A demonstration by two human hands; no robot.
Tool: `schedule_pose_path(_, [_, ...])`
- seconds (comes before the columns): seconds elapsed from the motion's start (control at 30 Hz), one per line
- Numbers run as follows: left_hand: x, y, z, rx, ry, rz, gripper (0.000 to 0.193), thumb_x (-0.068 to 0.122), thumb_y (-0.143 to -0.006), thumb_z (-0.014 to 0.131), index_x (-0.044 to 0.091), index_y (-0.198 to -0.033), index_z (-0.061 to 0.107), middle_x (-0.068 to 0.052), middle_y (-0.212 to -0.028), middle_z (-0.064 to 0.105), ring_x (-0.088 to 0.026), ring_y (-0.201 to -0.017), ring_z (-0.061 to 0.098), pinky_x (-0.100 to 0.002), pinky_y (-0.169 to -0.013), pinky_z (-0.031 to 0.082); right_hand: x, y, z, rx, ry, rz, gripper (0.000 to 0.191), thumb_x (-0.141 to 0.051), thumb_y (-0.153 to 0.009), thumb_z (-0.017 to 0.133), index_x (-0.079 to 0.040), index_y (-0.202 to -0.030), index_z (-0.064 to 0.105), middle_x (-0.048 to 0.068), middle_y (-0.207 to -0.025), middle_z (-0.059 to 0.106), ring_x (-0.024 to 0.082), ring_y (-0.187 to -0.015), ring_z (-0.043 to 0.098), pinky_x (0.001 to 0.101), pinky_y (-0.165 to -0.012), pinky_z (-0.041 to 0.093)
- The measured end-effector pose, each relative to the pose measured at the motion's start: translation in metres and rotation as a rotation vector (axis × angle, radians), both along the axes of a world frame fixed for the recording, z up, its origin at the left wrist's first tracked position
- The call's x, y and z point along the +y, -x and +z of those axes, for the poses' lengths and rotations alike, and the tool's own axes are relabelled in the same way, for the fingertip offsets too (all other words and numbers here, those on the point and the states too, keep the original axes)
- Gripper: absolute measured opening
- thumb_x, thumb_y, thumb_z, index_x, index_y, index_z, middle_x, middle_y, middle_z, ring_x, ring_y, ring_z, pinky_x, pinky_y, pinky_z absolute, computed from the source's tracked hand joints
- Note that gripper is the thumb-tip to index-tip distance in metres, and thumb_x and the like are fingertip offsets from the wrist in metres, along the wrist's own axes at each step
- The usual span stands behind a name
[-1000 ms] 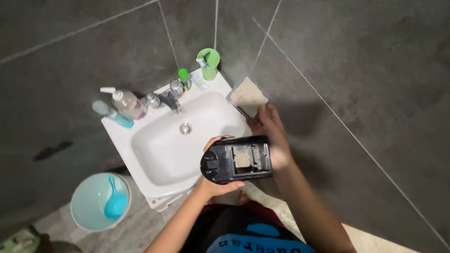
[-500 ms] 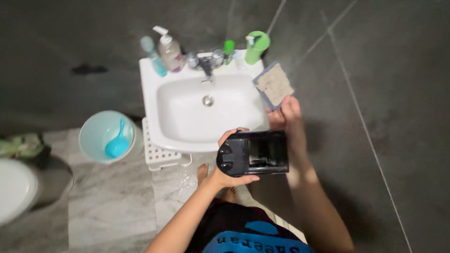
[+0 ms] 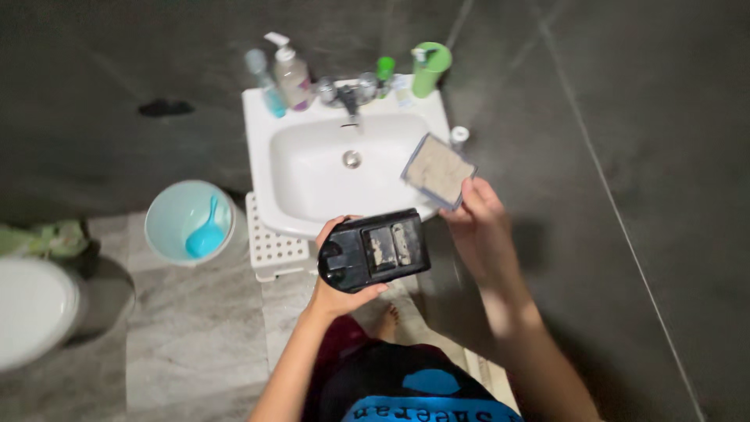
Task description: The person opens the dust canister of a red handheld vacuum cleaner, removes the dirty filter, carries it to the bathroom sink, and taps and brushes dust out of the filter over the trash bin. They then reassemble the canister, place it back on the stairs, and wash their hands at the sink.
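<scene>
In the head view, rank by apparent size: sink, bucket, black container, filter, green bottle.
1. sink
2. black container in the left hand and bucket: look alike, and the container is nearer the camera, so unranked
3. filter in the right hand
4. green bottle

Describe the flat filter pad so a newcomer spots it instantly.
Start at the white sink against the dark wall, then go to its front right corner. There the right hand holds up a flat rectangular filter pad over the rim. Its dusty beige face and thin bluish frame set it apart from the chunky black box gripped in the left hand just below.
</scene>
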State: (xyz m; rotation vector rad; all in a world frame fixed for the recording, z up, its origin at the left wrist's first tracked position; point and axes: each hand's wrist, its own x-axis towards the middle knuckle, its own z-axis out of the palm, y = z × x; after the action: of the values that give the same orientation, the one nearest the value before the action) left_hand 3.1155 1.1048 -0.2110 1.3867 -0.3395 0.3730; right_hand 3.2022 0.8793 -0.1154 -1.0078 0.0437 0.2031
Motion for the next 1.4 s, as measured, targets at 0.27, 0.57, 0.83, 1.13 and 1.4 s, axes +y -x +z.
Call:
schedule_pose_path(0.27, [-0.018,0.019,0.005,0.041,0.046,-0.52,0.12,0.034,-0.07,0.097,0.006,-0.159,0.022,-0.02,-0.154,0.049,-0.033,-0.142,0.054,-0.048,-0.123,0.045,-0.062,0.147,-0.001,0.117,-0.003,-0.32,0.027,-0.016,-0.098,0.063,-0.004,-0.122,0.059,0.005,-0.108,0.067,0.015,-0.096,0.067,0.0328,-0.084,0.055])
schedule_pose_path(0.57, [-0.081,0.085,0.048,-0.181,-0.191,-1.12,0.129,0.037,-0.064,0.101,0.002,-0.159,0.021,-0.02,-0.157,0.045,-0.036,-0.148,0.049,-0.048,-0.128,0.039,-0.099,0.379,0.011,0.147,0.146,-0.731,0.031,-0.007,-0.094,0.071,0.008,-0.12,0.058,0.003,-0.107,0.064,0.012,-0.089,0.06,0.0252,-0.073,0.048])
schedule_pose_path(0.83, [-0.217,0.183,0.094,-0.22,-0.375,-1.514,0.119,0.032,-0.058,0.102,0.011,-0.15,0.031,-0.018,-0.142,0.054,-0.036,-0.138,0.051,-0.044,-0.116,0.045,-0.153,0.534,0.034,0.101,0.155,-1.145,0.033,-0.004,-0.091,0.071,0.009,-0.117,0.056,0.006,-0.12,0.067,0.013,-0.105,0.064,0.0269,-0.089,0.052])
schedule_pose_path(1.13, [-0.437,0.296,0.077,-0.044,-0.118,-1.732,0.119,0.025,-0.074,0.098,0.005,-0.159,0.018,-0.02,-0.15,0.048,-0.032,-0.138,0.057,-0.045,-0.117,0.049,-0.281,0.666,0.027,-0.058,0.055,-1.435,0.037,-0.012,-0.098,0.071,0.006,-0.129,0.06,0.013,-0.112,0.072,0.018,-0.099,0.07,0.0307,-0.085,0.056])
schedule_pose_path(1.4, [-0.635,0.371,0.097,-0.356,-0.033,-1.789,0.119,0.028,-0.074,0.099,0.007,-0.158,0.018,-0.02,-0.155,0.043,-0.034,-0.145,0.053,-0.042,-0.119,0.049,-0.442,0.74,0.05,-0.084,0.131,-1.715,0.028,-0.018,-0.104,0.069,0.002,-0.124,0.064,0.008,-0.1,0.072,0.012,-0.081,0.068,0.0272,-0.067,0.055])
